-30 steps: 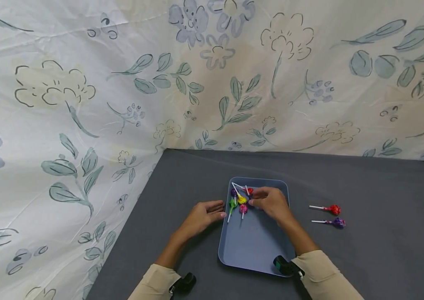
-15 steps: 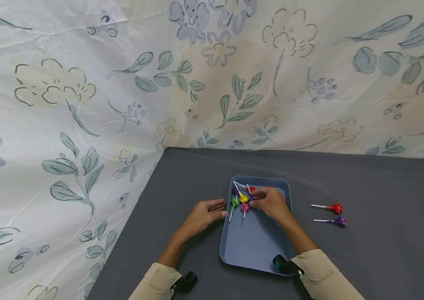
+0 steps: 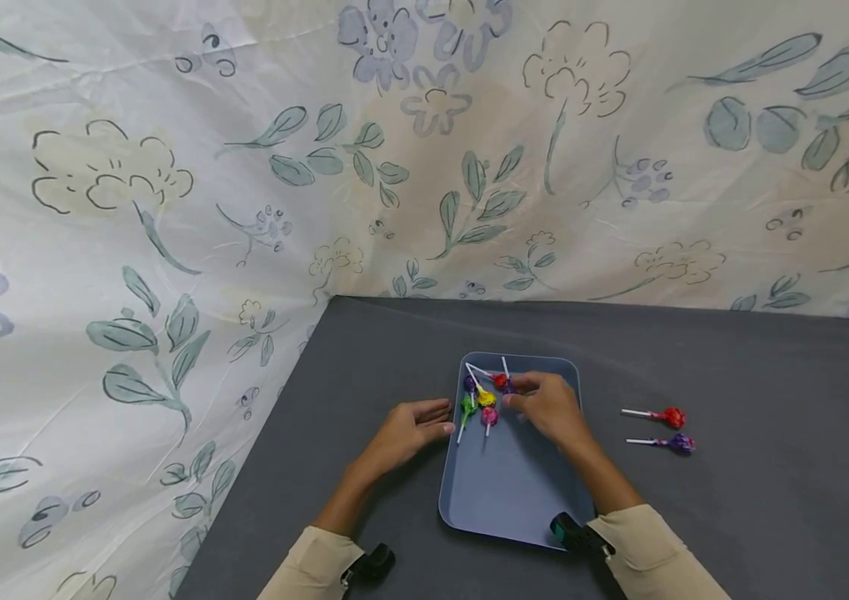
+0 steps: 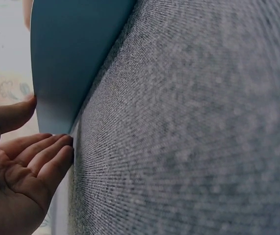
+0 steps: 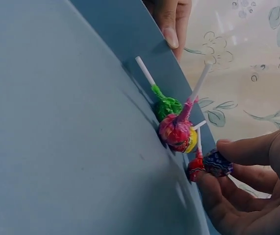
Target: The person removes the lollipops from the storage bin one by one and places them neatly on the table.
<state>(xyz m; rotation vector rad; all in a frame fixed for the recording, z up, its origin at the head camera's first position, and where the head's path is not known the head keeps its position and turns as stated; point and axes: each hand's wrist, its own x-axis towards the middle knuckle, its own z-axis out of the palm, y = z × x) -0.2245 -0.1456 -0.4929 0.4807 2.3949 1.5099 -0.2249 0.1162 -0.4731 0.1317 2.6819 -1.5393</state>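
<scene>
My right hand pinches a purple-wrapped lollipop between thumb and fingers, over the tray's upper part. Its white stick points away at the back in the head view. Close beside it is a red lollipop. Yellow, green, pink and dark purple lollipops cluster at the left of the blue tray. My left hand lies at the tray's left side, fingers fairly straight, with thumb and fingertips against its wall in the left wrist view.
Right of the tray, a red lollipop and a purple lollipop lie on the dark grey cloth, sticks pointing left. Behind and to the left hangs a floral curtain.
My right hand has turned the purple lollipop slightly, so its stick and wrapper show more clearly beside the red one. The left hand stays at the tray's side.
</scene>
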